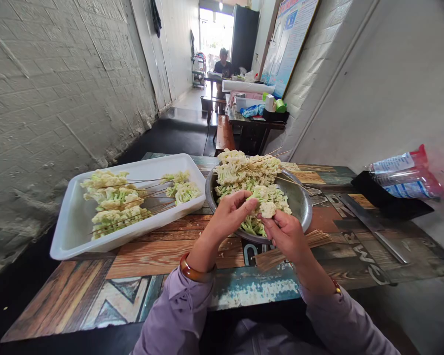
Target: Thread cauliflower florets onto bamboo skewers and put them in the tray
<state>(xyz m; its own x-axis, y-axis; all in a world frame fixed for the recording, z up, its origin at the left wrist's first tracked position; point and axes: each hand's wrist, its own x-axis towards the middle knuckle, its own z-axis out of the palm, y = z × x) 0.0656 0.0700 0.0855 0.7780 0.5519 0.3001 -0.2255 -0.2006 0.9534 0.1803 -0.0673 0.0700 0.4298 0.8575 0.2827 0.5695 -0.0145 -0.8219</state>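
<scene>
Over the near side of a metal bowl [306, 217], my left hand [231, 212] and my right hand [286, 231] meet on a cauliflower floret [268, 209]. The left thumb and fingers pinch its pale green stem side. My right fingertips grip the white head from the right; whether they also hold a skewer is hidden. Loose cauliflower [240, 172] heaps the bowl, with several thin skewers sticking out to the right. Beneath my right wrist lies a bundle of bare bamboo skewers [270, 260] on the table.
A white plastic tray [68, 217] with skewered cauliflower [120, 222] stands left of the bowl. A cleaver [373, 229] lies at right, near a black holder [388, 199] with plastic packages. Farther back, a person [223, 64] sits beyond a cluttered table [257, 121].
</scene>
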